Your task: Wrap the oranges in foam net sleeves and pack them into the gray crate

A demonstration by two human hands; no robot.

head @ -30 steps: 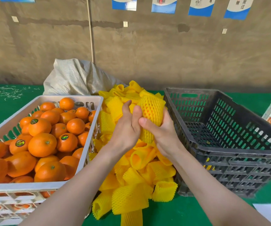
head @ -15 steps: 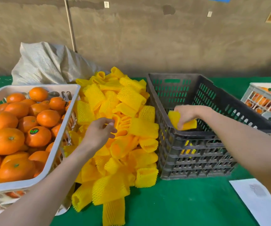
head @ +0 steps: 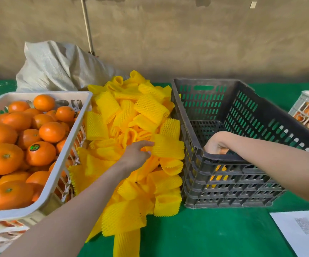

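**crate_q:** So where was the fruit kept, and how did it look?

**packline:** The loose oranges point(head: 1, 158) were heaped in the white crate point(head: 70, 145) on the left of the green table point(head: 205, 234). They were glossy and deep orange with green stem buttons, and a few were tagged with small round stickers. One wrapped orange point(head: 224, 151) was held low inside the gray crate point(head: 215, 101), right against its near wall. Only a sliver of orange was seen under the knuckles, plus some yellow net through the slots below.

**crate_q:** And the hands?

**packline:** The right hand point(head: 215, 145) was curled down over that fruit. Its fingertips were hidden by the rim, so how tight the hold was couldn't be told. The left hand point(head: 134, 154) was laid on the pile of foam net sleeves point(head: 131, 117) between the two crates. One foam net sleeve point(head: 166, 147) was pinched at its edge between thumb and fingers. The sleeves were bright yellow and diamond-meshed, either squashed flat or rolled into short tubes, with frilly cut ends. A pale woven sack point(head: 57, 67) was slumped behind the pile, and a sheet of paper point(head: 302, 232) was lying at the near right.
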